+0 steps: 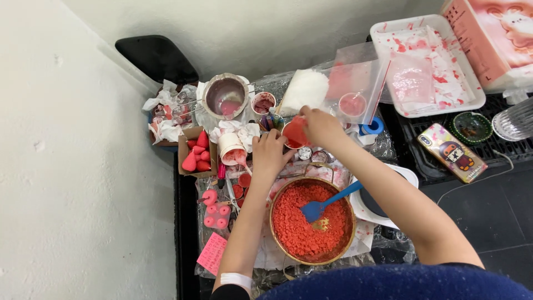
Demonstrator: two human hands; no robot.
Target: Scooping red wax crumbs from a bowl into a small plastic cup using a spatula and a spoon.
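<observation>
My right hand (321, 126) grips a small red cup (296, 132) and holds it tilted over a small container that my left hand (268, 154) steadies from the left. The container itself is mostly hidden behind both hands. Just in front of them sits a round gold-rimmed bowl (277, 191) full of red flakes, with a blue spatula (327, 203) resting in it, handle toward the right.
A metal pot (225, 95) with pink residue stands at the back, beside a small cardboard box of red shapes (197, 151). A stained white tray (427, 61), a clear plastic bag (355, 83), a phone (452, 152) and a white bowl (383, 203) lie to the right. A pink mould (215, 214) lies at the left.
</observation>
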